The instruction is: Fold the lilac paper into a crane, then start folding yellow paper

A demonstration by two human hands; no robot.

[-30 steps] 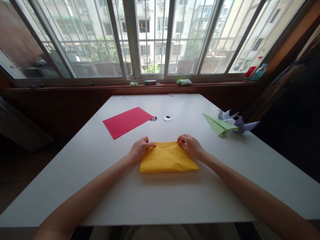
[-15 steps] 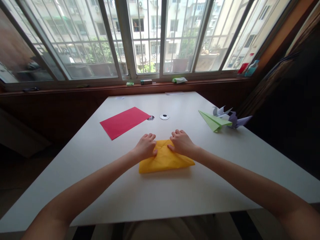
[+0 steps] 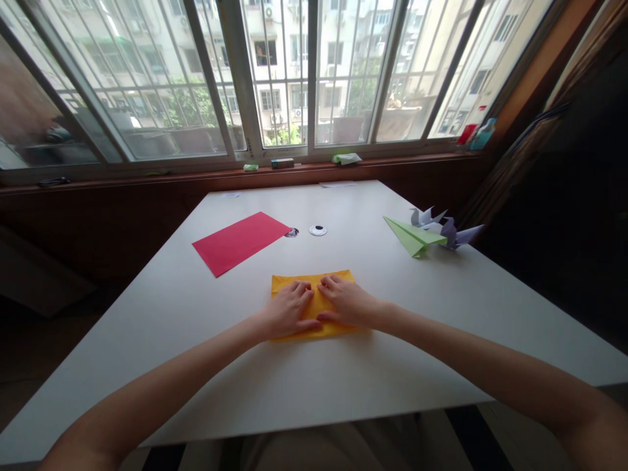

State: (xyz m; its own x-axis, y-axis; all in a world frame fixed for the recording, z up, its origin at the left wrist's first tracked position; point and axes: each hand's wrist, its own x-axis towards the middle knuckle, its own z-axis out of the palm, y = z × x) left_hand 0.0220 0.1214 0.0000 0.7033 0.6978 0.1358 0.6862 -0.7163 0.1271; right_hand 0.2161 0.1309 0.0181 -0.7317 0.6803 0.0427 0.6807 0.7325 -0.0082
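A folded sheet of yellow paper (image 3: 316,330) lies on the white table in front of me, its far edge showing a crease and a narrow flap. My left hand (image 3: 293,307) rests on its left half, fingers stretched forward and thumb pointing inward. On the right half lies my right hand (image 3: 347,301), palm down, with its fingers reaching toward the left hand. The two thumbs nearly meet at the middle. Both hands press on the paper and cover much of it.
Red paper (image 3: 240,243) lies at the back left of the white table (image 3: 314,386). Near it are two round grommets, one a white ring (image 3: 318,230). At the right sit a green paper plane (image 3: 415,237) and purple folded-paper birds (image 3: 461,233). Small packets line the windowsill.
Both hands have let go of the yellow paper's far edge and come down flat on it. The paper, raised and peaked before, now lies flatter and more rectangular. The view has shifted slightly.
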